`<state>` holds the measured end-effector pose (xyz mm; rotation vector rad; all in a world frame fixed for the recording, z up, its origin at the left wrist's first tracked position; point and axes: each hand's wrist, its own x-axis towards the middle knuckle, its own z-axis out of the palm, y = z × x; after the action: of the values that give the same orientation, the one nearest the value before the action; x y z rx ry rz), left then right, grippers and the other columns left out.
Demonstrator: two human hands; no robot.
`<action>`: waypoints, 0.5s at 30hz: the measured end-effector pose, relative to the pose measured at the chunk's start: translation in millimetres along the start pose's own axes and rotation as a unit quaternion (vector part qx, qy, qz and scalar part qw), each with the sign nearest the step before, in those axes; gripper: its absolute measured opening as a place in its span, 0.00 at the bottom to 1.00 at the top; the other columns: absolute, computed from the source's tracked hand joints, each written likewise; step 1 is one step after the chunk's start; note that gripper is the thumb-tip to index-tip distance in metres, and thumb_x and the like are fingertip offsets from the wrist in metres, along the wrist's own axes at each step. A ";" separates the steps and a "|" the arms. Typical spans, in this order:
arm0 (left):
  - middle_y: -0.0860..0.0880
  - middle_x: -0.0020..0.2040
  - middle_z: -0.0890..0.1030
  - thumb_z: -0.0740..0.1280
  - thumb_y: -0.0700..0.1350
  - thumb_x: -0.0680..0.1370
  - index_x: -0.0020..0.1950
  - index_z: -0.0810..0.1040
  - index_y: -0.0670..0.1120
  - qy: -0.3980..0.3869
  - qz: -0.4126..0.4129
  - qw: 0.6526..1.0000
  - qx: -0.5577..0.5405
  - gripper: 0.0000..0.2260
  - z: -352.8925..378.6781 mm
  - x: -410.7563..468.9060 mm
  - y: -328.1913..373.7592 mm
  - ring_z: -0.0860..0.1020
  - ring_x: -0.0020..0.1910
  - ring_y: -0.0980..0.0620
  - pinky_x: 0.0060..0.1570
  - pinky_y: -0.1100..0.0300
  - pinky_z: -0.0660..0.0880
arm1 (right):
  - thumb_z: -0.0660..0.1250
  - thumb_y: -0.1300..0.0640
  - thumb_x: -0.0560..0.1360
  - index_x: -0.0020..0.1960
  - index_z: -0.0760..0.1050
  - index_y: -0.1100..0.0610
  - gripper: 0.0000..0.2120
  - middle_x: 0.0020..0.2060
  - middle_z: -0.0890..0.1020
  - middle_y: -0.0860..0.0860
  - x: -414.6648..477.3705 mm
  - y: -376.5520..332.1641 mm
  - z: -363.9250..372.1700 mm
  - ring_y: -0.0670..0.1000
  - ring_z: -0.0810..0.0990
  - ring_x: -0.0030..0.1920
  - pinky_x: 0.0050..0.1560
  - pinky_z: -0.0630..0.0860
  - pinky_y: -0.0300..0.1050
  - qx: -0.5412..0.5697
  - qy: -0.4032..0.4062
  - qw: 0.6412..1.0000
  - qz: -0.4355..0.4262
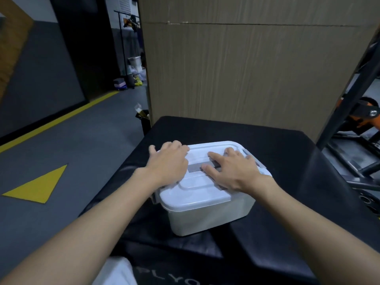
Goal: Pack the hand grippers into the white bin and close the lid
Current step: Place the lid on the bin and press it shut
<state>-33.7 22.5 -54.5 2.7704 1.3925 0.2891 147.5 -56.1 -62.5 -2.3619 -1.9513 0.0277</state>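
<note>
Black padded vinyl platform [287, 161] fills foreground, pale lettering near bottom edge. Tall wood-grain panel [246, 68] behind it. Grey floor [82, 145] at left, with yellow stripe [61, 118] and yellow triangle [39, 187]. Small black bin [144, 122] beside panel corner. Black metal frame [349, 95] at right, orange equipment [364, 114] behind.

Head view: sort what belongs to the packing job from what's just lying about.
Job: white bin, its lid, left hand and right hand pressing on the lid.
Lying about: black padded box, yellow floor triangle, black rack, orange equipment.
</note>
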 end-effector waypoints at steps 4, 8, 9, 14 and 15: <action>0.56 0.75 0.65 0.49 0.48 0.83 0.66 0.72 0.51 -0.032 -0.045 0.996 -0.073 0.17 11.0 -18.5 -24.3 0.60 0.76 0.48 0.70 0.37 0.57 | 0.43 0.25 0.71 0.66 0.69 0.45 0.36 0.66 0.71 0.59 4.9 -16.6 -4.9 0.62 0.64 0.70 0.69 0.54 0.66 -0.064 -0.015 0.998 0.017; 0.53 0.75 0.67 0.51 0.40 0.82 0.73 0.67 0.49 0.020 -0.046 0.973 -0.227 0.20 26.1 -22.0 -33.3 0.60 0.77 0.52 0.71 0.53 0.63 | 0.43 0.31 0.76 0.77 0.55 0.46 0.34 0.79 0.52 0.56 1.6 -61.0 5.7 0.58 0.44 0.79 0.73 0.41 0.68 0.005 -0.051 0.996 -0.074; 0.53 0.74 0.68 0.51 0.38 0.80 0.73 0.67 0.49 0.025 -0.059 0.961 -0.270 0.22 27.3 -23.7 -35.0 0.63 0.74 0.54 0.68 0.58 0.64 | 0.42 0.32 0.77 0.77 0.52 0.42 0.31 0.79 0.50 0.54 0.1 -68.1 10.1 0.57 0.43 0.79 0.72 0.40 0.69 0.012 -0.051 0.993 -0.104; 0.53 0.77 0.63 0.54 0.38 0.81 0.76 0.62 0.51 0.040 -0.106 0.932 -0.345 0.24 23.3 -26.2 -37.6 0.63 0.75 0.53 0.68 0.61 0.61 | 0.42 0.34 0.76 0.75 0.47 0.33 0.27 0.79 0.52 0.52 2.6 -75.1 15.5 0.60 0.45 0.78 0.69 0.41 0.74 -0.031 -0.044 0.990 -0.129; 0.52 0.78 0.60 0.58 0.41 0.81 0.78 0.60 0.50 0.059 -0.139 0.922 -0.358 0.24 22.8 -29.7 -38.4 0.62 0.76 0.51 0.70 0.58 0.61 | 0.42 0.34 0.76 0.75 0.46 0.32 0.27 0.79 0.52 0.52 3.3 -75.9 15.4 0.60 0.45 0.78 0.69 0.41 0.75 -0.040 -0.046 0.990 -0.129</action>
<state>-77.4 23.1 -85.5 1.9666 1.3247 0.7784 72.8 -37.9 -72.3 -2.1682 -2.3278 0.0447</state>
